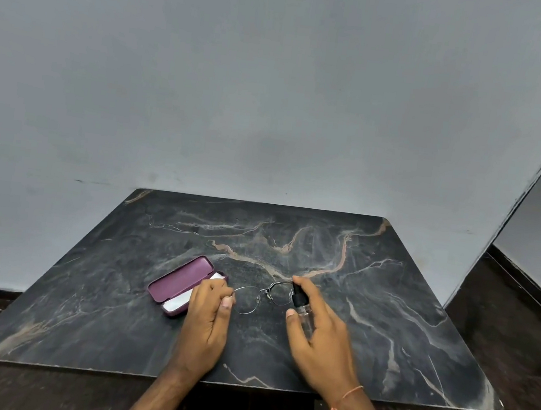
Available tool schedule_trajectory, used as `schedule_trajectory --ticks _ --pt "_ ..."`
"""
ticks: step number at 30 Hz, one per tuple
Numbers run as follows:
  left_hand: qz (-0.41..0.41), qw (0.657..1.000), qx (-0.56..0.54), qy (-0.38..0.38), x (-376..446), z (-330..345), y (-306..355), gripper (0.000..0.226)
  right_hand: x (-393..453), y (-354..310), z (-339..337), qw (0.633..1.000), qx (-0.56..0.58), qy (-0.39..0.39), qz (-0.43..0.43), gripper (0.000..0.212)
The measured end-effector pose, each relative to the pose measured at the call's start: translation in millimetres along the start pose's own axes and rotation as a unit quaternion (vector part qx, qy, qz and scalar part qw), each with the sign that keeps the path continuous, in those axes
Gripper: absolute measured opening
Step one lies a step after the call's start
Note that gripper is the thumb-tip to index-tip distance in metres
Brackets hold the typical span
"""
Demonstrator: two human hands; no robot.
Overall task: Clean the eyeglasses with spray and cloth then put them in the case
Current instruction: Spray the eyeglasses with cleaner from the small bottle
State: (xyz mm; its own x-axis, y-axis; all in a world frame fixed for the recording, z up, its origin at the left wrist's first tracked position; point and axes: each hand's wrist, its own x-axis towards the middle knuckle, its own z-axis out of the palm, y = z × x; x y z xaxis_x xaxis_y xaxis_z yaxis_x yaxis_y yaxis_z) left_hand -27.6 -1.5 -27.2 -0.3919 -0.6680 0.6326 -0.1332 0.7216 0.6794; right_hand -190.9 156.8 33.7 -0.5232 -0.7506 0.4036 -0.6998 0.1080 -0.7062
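Note:
Thin metal-framed eyeglasses (263,295) are held just above the dark marble board (115,294). My left hand (209,316) pinches their left rim between thumb and fingers. My right hand (318,333) grips a small clear spray bottle (301,307) with a black nozzle, its forefinger on top, the nozzle right beside the right lens. A purple case (181,280) lies open left of my left hand, with a white cloth (178,302) inside it, partly hidden by my fingers.
The board lies on a dark floor (35,390) against a grey wall (274,103). A wall corner and a dark skirting (525,280) run down at the right.

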Motion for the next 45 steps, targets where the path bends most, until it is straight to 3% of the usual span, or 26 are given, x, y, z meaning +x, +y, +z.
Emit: schedule_trajectory --ticks 5,15,28,34,41,45 --pt "-0.001 1.000 -0.002 -0.003 0.0 -0.2 1.4 0.024 -1.9 -0.7 6.3 1.000 -0.028 -0.001 -0.006 0.052" --pt "-0.003 1.000 -0.001 -0.007 -0.3 -1.8 4.2 0.023 -12.8 1.5 2.7 1.000 0.006 0.002 -0.019 0.073" --pt "-0.006 1.000 0.001 -0.015 -0.8 -2.7 5.6 0.024 -23.9 -13.2 37.5 0.997 -0.022 -0.016 -0.074 0.060" --pt "-0.004 1.000 -0.004 -0.011 0.1 -4.2 9.5 0.036 -19.6 -13.4 44.9 0.995 -0.040 -0.005 -0.086 0.054" --pt "-0.004 1.000 0.002 -0.008 0.1 -3.8 9.0 0.036 -23.1 -1.5 32.8 0.999 0.024 0.007 -0.039 0.064" --pt "-0.006 1.000 0.013 -0.011 -0.6 -2.4 5.1 0.026 -20.4 19.8 12.2 0.996 0.070 0.060 0.009 0.063"
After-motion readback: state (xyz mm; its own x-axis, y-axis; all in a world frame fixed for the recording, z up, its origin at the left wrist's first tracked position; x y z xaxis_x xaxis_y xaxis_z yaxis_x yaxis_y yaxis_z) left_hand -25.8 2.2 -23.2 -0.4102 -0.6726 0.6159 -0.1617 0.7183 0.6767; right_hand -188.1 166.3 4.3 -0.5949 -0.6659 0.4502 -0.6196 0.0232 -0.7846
